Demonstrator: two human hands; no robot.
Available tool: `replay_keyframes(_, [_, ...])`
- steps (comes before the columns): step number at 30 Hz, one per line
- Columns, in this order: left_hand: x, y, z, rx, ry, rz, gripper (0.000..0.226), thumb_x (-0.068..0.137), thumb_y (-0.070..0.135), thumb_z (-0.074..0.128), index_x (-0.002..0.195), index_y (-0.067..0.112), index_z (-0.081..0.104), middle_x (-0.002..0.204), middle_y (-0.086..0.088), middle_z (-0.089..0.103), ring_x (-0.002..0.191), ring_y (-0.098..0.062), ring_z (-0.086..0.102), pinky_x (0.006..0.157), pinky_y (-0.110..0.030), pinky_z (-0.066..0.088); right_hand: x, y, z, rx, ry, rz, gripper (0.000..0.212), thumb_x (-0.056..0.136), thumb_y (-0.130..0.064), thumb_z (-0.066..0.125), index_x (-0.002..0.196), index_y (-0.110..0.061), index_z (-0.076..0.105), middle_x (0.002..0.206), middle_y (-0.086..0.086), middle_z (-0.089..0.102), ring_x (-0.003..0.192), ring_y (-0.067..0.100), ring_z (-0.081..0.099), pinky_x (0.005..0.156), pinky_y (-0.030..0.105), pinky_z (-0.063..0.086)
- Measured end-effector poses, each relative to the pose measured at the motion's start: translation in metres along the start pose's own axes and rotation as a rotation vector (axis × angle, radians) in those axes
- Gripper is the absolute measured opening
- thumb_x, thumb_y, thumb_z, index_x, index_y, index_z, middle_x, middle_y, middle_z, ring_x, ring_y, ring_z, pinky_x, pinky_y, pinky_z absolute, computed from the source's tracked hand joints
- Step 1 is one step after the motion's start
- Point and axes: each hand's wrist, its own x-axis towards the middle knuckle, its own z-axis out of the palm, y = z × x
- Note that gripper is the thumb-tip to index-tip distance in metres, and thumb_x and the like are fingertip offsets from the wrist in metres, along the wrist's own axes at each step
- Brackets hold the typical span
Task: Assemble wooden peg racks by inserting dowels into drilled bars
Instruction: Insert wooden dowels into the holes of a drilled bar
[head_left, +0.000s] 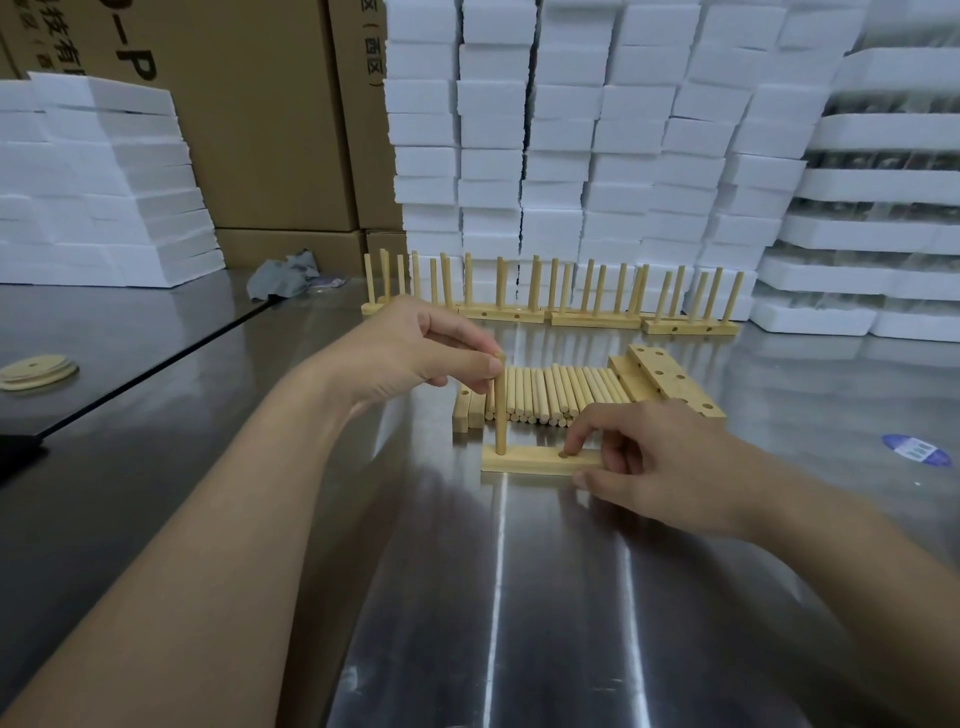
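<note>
Dowel (500, 410) stands upright in the bar (519, 460), pinched by left hand (415, 348); right hand (654, 457) grips the bar.

1. Drilled bar (524, 460): right end covered by the fingers of the right grip (660, 462); hole count cannot be told.
2. Dowel (500, 415), upright in the bar: top end hidden in the pinch of the left grip (410, 353).
3. Loose dowels (561, 387): leftmost ones behind the dowel and left grip; number uncertain.
4. Spare bars (660, 374): near ends behind the right grip.
5. Finished racks (597, 312): left end of the row behind the left grip.
6. Cartons (260, 130): print cut by the top edge.
7. Blue sticker (917, 450): print too small to read.
8. Grey crumpled item (283, 278): kind unclear.
9. Dark object (18, 452): cut off at the left edge.
</note>
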Motion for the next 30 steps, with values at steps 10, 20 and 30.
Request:
replay_keyframes(10, [0.001,0.001,0.0,0.016,-0.06,0.001,0.02,0.082,0.035,0.091,0.1,0.028,0.086,0.1,-0.002,0.083,0.094,-0.005,0.076,0.084,-0.032,0.049,0.004,-0.012,0.014,-0.024,0.208,-0.001,0.015,0.095,-0.053,0.067,0.105,-0.042,0.069,0.091,-0.019,0.063,0.088,-0.001,0.057,0.071,0.019,0.044])
replay_keyframes(20, [-0.001,0.0,0.0,0.01,-0.143,-0.002,0.036,0.073,0.052,0.089,0.098,0.026,0.085,0.099,0.0,0.082,0.093,-0.006,0.075,0.083,-0.034,0.047,0.021,-0.043,0.044,0.574,0.254,-0.054,0.016,0.102,-0.029,0.069,0.114,-0.026,0.078,0.1,-0.01,0.079,0.098,0.006,0.073,0.09,0.022,0.055])
replay_keyframes(30, [0.0,-0.004,0.013,-0.271,-0.343,-0.105,0.03,0.089,0.044,0.081,0.097,0.016,0.075,0.083,-0.001,0.065,0.057,-0.006,0.047,0.048,-0.016,0.034,0.021,-0.037,0.044,0.598,0.224,-0.072,0.01,0.098,-0.017,0.074,0.106,-0.017,0.08,0.097,-0.004,0.079,0.094,0.012,0.073,0.09,0.028,0.057])
